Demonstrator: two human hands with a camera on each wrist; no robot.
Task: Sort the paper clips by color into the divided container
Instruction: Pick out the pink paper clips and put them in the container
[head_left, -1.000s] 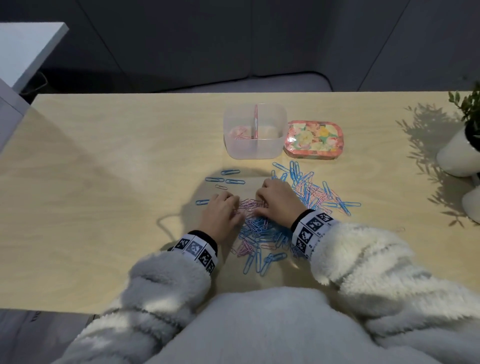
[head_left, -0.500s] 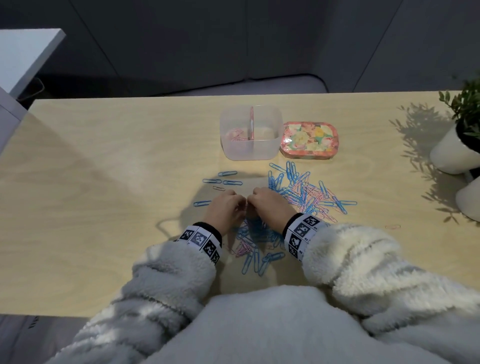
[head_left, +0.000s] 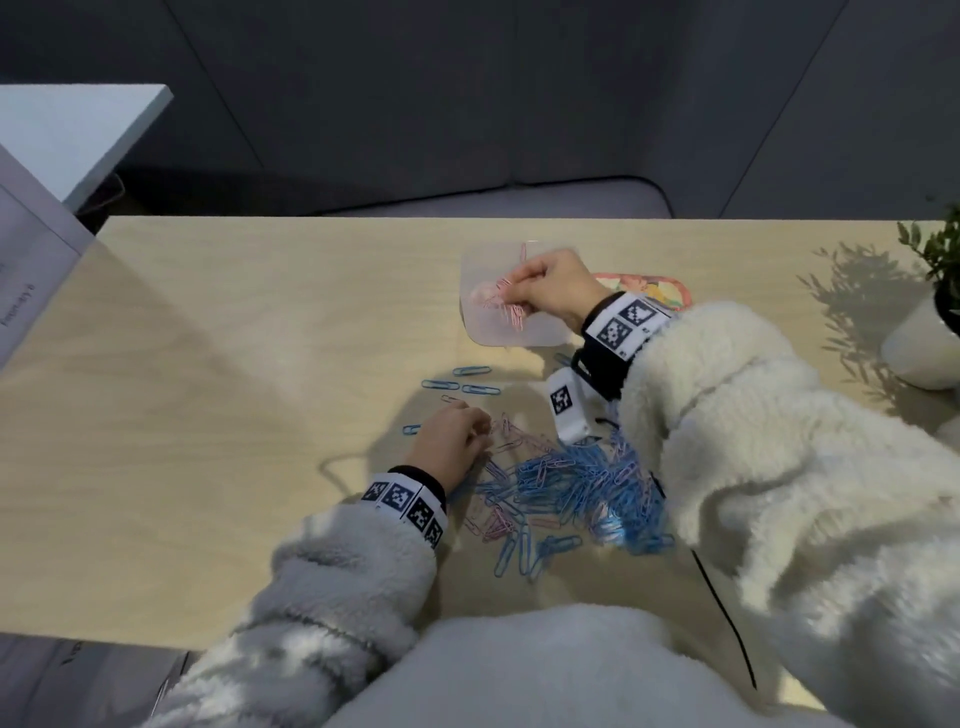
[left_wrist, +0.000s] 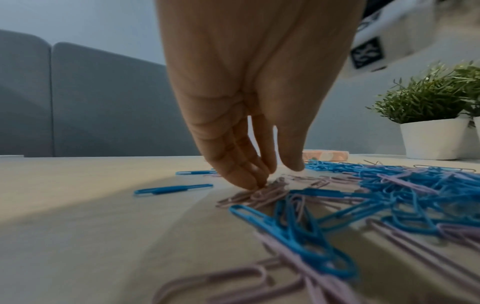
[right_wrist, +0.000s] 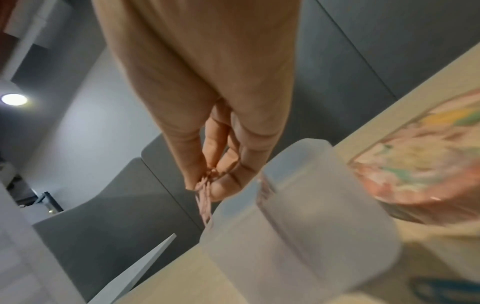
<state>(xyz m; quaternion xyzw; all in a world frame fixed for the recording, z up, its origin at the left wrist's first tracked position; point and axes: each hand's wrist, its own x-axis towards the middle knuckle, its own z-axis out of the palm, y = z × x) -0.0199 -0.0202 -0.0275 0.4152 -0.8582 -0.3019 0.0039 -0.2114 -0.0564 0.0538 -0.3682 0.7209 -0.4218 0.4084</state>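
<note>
A clear divided container (head_left: 485, 335) (right_wrist: 298, 236) stands at the table's far middle, with pink clips in its left compartment. My right hand (head_left: 514, 293) (right_wrist: 207, 185) hovers over that compartment and pinches a bunch of pink clips (head_left: 506, 306) (right_wrist: 205, 197) that dangles down. Nearer me lies a mixed pile of blue and pink clips (head_left: 576, 488) (left_wrist: 415, 185). My left hand (head_left: 478, 426) (left_wrist: 275, 176) is at the pile's left edge. Its fingertips (left_wrist: 255, 185) touch a small cluster of pink clips (left_wrist: 259, 195) on the table, with the thumb held apart.
A floral tin lid (head_left: 649, 286) (right_wrist: 420, 164) lies right of the container. White plant pots (head_left: 930, 332) (left_wrist: 433, 142) stand at the table's right edge. Loose blue clips (head_left: 470, 371) lie between the pile and the container. A white desk (head_left: 67, 135) is at far left.
My right hand has lifted away from the pile with a bunch of pink clips and moved forward over the container. My left hand has stayed at the pile.
</note>
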